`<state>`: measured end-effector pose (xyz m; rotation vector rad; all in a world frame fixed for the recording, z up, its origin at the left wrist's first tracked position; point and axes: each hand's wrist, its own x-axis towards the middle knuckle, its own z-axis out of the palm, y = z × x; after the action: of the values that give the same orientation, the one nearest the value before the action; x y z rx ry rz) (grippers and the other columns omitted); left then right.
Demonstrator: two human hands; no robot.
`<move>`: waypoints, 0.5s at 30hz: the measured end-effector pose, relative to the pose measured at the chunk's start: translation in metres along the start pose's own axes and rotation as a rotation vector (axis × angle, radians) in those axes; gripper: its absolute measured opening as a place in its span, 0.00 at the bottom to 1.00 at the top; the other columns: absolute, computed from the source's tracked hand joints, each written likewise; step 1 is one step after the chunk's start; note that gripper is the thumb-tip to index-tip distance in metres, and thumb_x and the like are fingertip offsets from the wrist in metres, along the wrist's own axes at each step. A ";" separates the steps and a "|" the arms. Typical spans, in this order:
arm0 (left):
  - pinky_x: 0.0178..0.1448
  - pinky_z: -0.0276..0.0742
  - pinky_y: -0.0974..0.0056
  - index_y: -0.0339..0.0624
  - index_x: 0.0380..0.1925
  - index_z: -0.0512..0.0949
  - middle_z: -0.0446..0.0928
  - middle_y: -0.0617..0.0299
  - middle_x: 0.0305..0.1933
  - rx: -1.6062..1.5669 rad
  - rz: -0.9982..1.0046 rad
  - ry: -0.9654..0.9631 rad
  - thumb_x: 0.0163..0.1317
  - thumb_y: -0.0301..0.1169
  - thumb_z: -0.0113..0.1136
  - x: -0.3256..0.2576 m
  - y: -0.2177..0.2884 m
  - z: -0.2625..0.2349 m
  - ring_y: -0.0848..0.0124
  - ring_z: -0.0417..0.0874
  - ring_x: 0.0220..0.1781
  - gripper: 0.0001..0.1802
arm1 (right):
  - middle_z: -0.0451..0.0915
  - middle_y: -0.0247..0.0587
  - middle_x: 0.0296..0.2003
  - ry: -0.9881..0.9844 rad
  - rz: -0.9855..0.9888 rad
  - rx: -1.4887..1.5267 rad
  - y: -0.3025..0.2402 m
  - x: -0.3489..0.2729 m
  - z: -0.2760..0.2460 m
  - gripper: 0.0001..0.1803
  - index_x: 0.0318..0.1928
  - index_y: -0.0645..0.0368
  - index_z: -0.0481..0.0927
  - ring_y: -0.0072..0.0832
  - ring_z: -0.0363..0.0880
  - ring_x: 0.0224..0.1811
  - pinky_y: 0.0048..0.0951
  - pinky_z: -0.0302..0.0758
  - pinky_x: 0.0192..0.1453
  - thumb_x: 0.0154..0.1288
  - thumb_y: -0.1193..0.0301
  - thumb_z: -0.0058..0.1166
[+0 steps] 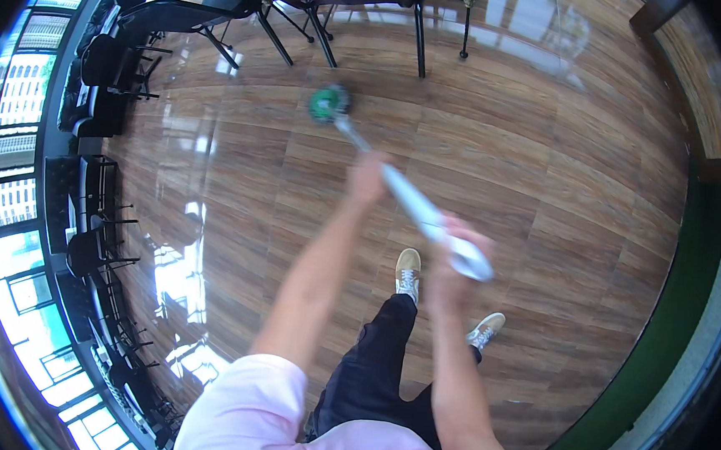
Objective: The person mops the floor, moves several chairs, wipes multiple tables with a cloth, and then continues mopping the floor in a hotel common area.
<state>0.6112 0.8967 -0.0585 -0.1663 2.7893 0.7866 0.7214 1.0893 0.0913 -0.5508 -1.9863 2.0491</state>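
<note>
A mop with a pale, thick pole [415, 197] slants across the middle of the view, blurred by motion. Its round head [329, 104], green in the centre with a greyish fringe, is down at the wood-look floor [483, 142], beyond my hands. Closed round the lower, thinner stretch of the pole is my left hand [367, 179]. My right hand [464, 236] grips it nearer the rounded top end, which sticks out toward me. Both forearms are stretched forward, and the fingers are partly smeared.
Dark chairs [195, 14] and the thin black legs of a table or seat stand beyond the mop head. More black chairs [87, 248] line the windows at left. A green strip [654, 329] edges the floor at right. My shoes [407, 270] are below the pole.
</note>
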 end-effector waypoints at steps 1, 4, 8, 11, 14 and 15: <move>0.65 0.77 0.51 0.47 0.50 0.80 0.79 0.52 0.58 0.004 -0.134 -0.010 0.54 0.42 0.76 0.011 -0.060 -0.030 0.52 0.80 0.62 0.25 | 0.84 0.46 0.50 -0.116 -0.013 0.055 0.008 -0.015 0.048 0.14 0.46 0.60 0.77 0.36 0.82 0.57 0.37 0.77 0.62 0.63 0.78 0.66; 0.63 0.78 0.52 0.46 0.56 0.77 0.75 0.50 0.64 0.480 -0.082 0.078 0.51 0.42 0.78 0.003 -0.148 -0.055 0.47 0.80 0.61 0.33 | 0.82 0.42 0.55 -0.349 0.117 0.161 0.050 -0.053 0.111 0.18 0.52 0.56 0.80 0.32 0.80 0.59 0.34 0.76 0.62 0.62 0.77 0.68; 0.63 0.75 0.48 0.38 0.55 0.77 0.77 0.44 0.56 0.021 0.071 0.046 0.48 0.40 0.80 0.000 -0.148 -0.010 0.46 0.78 0.59 0.35 | 0.83 0.46 0.54 -0.179 0.359 0.203 0.016 -0.039 0.052 0.17 0.51 0.60 0.80 0.33 0.81 0.57 0.30 0.78 0.61 0.63 0.77 0.66; 0.71 0.59 0.38 0.45 0.42 0.80 0.80 0.49 0.45 -0.127 0.274 -0.027 0.46 0.35 0.78 -0.051 0.027 0.070 0.45 0.75 0.57 0.23 | 0.84 0.50 0.50 0.207 0.292 -0.258 -0.047 -0.027 -0.080 0.13 0.50 0.64 0.81 0.37 0.82 0.54 0.37 0.75 0.64 0.68 0.74 0.55; 0.71 0.59 0.34 0.48 0.37 0.80 0.79 0.52 0.44 -0.292 0.487 -0.187 0.41 0.32 0.73 -0.118 0.204 0.089 0.42 0.68 0.69 0.19 | 0.84 0.59 0.47 0.433 0.002 -0.220 -0.112 -0.053 -0.240 0.20 0.43 0.73 0.81 0.44 0.82 0.54 0.47 0.74 0.67 0.69 0.63 0.49; 0.71 0.57 0.32 0.47 0.37 0.80 0.79 0.53 0.46 -0.286 0.478 -0.254 0.42 0.32 0.73 -0.134 0.233 0.098 0.43 0.66 0.72 0.19 | 0.84 0.58 0.44 0.592 -0.044 -0.129 -0.118 -0.057 -0.268 0.20 0.40 0.71 0.81 0.46 0.82 0.52 0.50 0.74 0.67 0.70 0.63 0.48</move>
<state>0.7195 1.1524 0.0116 0.5344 2.4846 1.2160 0.8755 1.3140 0.2129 -0.9926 -1.7459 1.4971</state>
